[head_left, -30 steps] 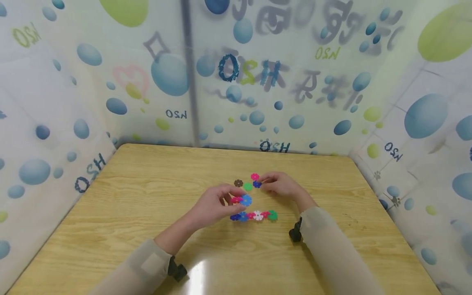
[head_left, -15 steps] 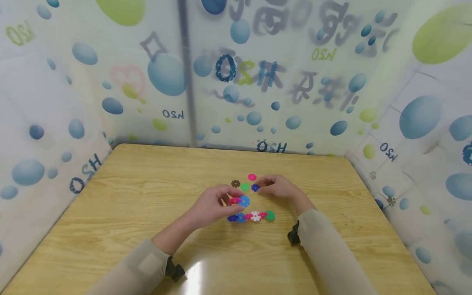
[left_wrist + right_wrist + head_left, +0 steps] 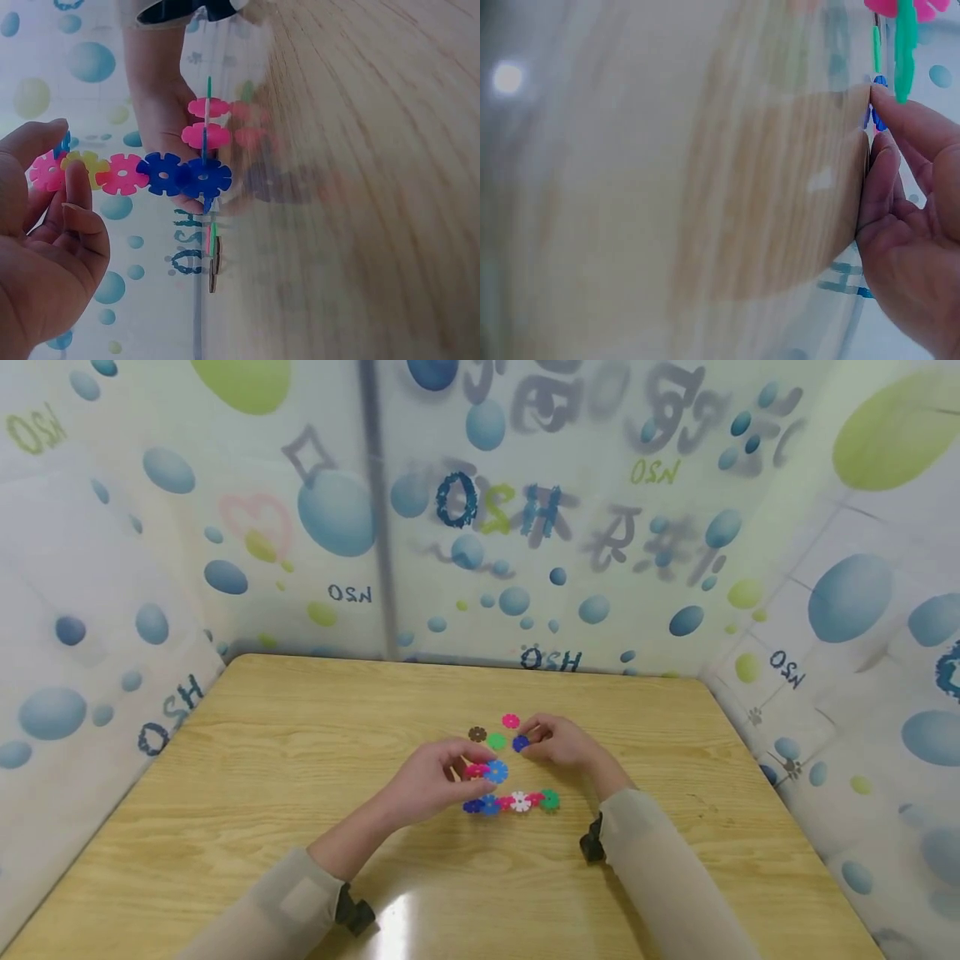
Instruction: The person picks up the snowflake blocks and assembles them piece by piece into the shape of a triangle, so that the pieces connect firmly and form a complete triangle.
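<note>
Here, left hand [image 3: 427,783] pinching a snowflake-disc chain [image 3: 487,770], right hand [image 3: 558,742] pinching a dark blue disc [image 3: 520,743].

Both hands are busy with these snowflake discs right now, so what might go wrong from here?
1. The left hand holds a joined chain of discs only at one end; the free end may sag or pop apart.
2. The right hand pinches the dark blue disc close to the loose green disc and pink disc; lifting it may knock them away.
3. The finished row lies just under the left hand and could get bumped.
</note>
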`<move>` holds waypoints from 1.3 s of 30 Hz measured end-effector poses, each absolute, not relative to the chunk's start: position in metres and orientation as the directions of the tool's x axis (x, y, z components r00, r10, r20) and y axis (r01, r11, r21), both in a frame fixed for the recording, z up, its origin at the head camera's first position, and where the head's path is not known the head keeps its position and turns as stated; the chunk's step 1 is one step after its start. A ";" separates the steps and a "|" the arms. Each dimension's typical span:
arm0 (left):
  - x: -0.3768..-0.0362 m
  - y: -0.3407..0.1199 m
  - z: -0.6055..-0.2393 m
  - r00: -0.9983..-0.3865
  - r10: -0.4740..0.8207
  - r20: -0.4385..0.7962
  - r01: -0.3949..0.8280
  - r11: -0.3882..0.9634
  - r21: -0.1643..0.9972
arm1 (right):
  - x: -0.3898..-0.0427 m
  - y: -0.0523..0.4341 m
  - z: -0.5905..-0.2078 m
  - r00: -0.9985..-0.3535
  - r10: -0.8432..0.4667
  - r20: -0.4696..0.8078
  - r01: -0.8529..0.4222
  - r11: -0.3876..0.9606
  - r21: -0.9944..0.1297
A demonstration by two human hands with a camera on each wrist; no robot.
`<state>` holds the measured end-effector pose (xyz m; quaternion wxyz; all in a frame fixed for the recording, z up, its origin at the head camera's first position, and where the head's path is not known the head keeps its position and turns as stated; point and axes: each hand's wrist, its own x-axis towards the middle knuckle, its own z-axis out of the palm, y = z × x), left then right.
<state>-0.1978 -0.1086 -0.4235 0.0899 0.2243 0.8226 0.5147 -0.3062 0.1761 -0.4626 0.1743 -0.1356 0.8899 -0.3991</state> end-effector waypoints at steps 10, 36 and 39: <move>-0.195 -0.107 -0.423 -0.883 0.461 0.089 0.272 0.348 0.897 | -0.295 0.182 -0.463 -0.921 -0.352 -0.169 -0.092 0.614 -0.784; -0.193 -0.107 -0.419 -0.899 0.433 0.075 0.244 0.352 0.904 | -0.209 0.173 -0.422 -0.871 -0.477 0.117 -0.209 0.144 -0.967; -0.194 -0.107 -0.419 -0.899 0.431 0.073 0.241 0.350 0.905 | -0.208 0.172 -0.422 -0.866 -0.479 0.143 -0.237 0.142 -0.961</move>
